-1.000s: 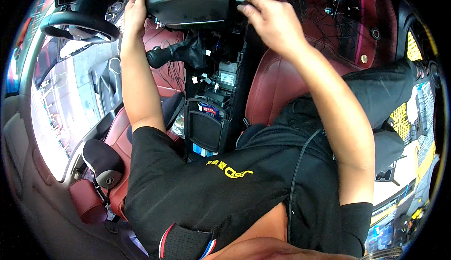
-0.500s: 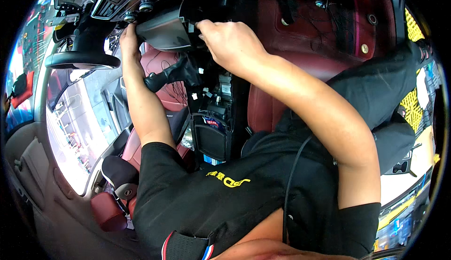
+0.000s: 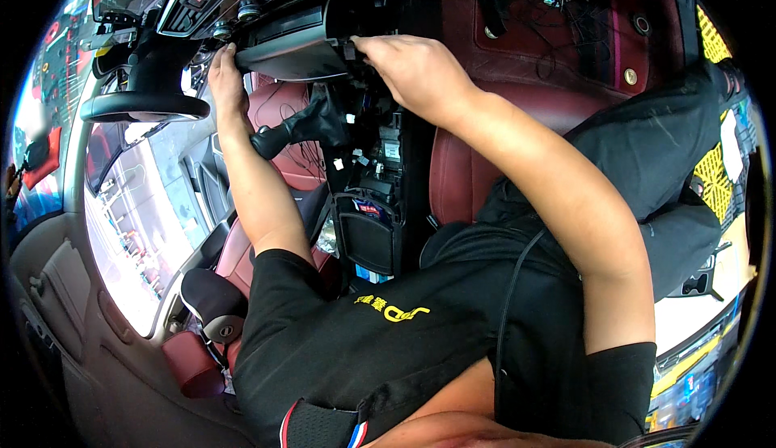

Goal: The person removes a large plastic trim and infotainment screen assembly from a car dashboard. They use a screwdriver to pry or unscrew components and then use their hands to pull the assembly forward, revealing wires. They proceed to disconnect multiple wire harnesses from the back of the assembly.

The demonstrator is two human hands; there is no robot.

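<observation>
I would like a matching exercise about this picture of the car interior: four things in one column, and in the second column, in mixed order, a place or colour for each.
Things:
1. left hand
2. right hand
3. steering wheel
4. seat

Places or colours:
A. dark red leather
B. on the right end of the grey dashboard panel
C. black, at the left of the picture, beside the window
D. on the left end of the grey dashboard panel

Pairs: 1-D, 2-B, 3-C, 4-A
</observation>
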